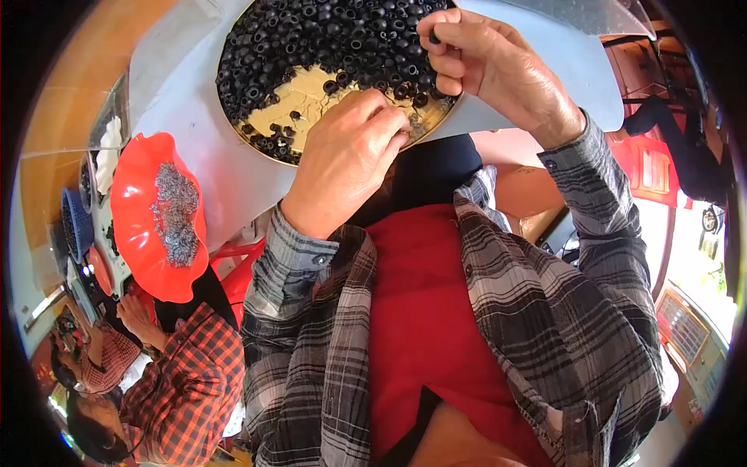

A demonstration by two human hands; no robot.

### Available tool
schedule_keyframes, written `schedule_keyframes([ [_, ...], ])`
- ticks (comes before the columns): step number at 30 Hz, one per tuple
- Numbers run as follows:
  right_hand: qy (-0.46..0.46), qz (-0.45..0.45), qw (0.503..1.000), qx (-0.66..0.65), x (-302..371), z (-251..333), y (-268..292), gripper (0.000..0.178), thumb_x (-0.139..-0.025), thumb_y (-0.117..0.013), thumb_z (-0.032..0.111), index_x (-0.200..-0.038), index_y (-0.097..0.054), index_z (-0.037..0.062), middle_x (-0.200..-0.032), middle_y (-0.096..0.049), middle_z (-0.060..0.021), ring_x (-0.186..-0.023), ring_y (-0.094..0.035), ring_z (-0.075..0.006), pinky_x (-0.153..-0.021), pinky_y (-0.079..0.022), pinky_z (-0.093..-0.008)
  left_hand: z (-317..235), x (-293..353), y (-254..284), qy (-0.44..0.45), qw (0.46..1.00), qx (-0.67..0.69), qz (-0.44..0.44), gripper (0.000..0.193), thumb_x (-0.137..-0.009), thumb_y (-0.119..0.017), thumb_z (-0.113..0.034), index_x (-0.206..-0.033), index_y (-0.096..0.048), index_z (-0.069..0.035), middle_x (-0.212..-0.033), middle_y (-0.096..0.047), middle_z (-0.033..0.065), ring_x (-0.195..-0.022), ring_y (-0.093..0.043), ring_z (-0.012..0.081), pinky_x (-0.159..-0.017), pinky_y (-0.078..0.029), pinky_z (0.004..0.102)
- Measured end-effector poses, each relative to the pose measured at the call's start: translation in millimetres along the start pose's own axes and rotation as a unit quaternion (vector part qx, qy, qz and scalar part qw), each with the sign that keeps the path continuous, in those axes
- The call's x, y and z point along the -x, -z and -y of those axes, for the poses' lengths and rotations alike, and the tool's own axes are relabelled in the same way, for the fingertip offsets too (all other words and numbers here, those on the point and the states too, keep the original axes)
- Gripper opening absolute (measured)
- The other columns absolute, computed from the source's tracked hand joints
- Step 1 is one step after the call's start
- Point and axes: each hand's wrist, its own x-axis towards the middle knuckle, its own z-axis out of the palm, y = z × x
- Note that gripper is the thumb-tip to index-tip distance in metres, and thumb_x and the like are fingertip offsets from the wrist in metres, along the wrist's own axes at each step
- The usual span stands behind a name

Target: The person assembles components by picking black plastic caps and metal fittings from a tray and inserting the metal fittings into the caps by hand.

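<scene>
1. Pale table [183, 101] first, since everything here sits on it. My clock is centred on the round tray, with 12 pointing away from the worker.
2. That round tray [299, 97] has a yellowish bottom and a thin rim. It's loaded with small black rings [311, 39], heaped thick from about 9 through 12 to 3. Toward 7 the bottom shows through, with just a few loose ones and a little clump by the rim.
3. Red dish [136, 210] with a wavy edge, out at 8 o'clock near the tray but not touching it. There's a pile of tiny silvery metal bits [179, 206] inside, too small for me to make out properly.
4. Left hand [342, 159] comes in from 6, over the tray's near edge. Fingers are bent down and bunched close together; the tips are mostly hidden, so I honestly can't tell if they've got anything.
5. Right hand [498, 66] is at 3, by the tray's rim. Thumb and forefinger are pinched nearly together on something, other fingers curled in.
6. Smallest of the lot: the little black piece [434, 37] in that pinch, up around 2 o'clock.
</scene>
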Motion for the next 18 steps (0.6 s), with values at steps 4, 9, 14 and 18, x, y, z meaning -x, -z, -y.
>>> schedule_keyframes([
  [4,0.051,-0.006,0.984,0.169,5.2,-1.5,1.5,0.027,-0.102,-0.057,0.022,-0.118,-0.063,0.0015,-0.086,-0.053,0.0016,-0.074,-0.049,-0.0081,-0.068,-0.044,-0.0252,-0.7,6.4,6.5,0.025,0.999,-0.019,-0.013,0.012,-0.082,-0.071,-0.008,-0.091,-0.065,-0.003,-0.089,-0.059,0.0096,-0.085,-0.061,0.0295,-0.074,-0.050,0.0387],
  [9,0.071,-0.036,0.926,0.369,6.4,-3.9,-2.6,0.027,-0.102,-0.057,0.023,-0.114,-0.065,0.0001,-0.080,-0.051,0.0037,-0.069,-0.047,-0.0056,-0.064,-0.043,-0.0222,15.9,2.3,18.8,0.116,0.981,-0.087,-0.125,0.012,-0.081,-0.073,-0.010,-0.088,-0.065,-0.004,-0.087,-0.057,0.0101,-0.084,-0.059,0.0308,-0.073,-0.050,0.0403],
  [14,0.066,0.002,0.897,0.436,11.3,-1.4,-18.0,0.024,-0.098,-0.064,0.019,-0.113,-0.068,0.0006,-0.090,-0.069,-0.0030,-0.085,-0.065,-0.0088,-0.078,-0.052,-0.0224,30.0,-3.7,13.2,0.104,0.979,-0.148,-0.088,0.018,-0.088,-0.066,-0.016,-0.098,-0.067,-0.001,-0.091,-0.062,0.0124,-0.090,-0.061,0.0333,-0.078,-0.049,0.0418],
  [18,0.104,0.028,0.871,0.480,8.6,-11.7,-19.4,0.023,-0.096,-0.064,0.017,-0.110,-0.068,-0.0012,-0.092,-0.070,-0.0059,-0.083,-0.065,-0.0109,-0.077,-0.053,-0.0261,31.1,0.9,15.5,0.098,0.981,-0.135,-0.096,0.017,-0.087,-0.067,-0.012,-0.100,-0.067,-0.001,-0.091,-0.062,0.0134,-0.087,-0.062,0.0327,-0.077,-0.049,0.0390],
])
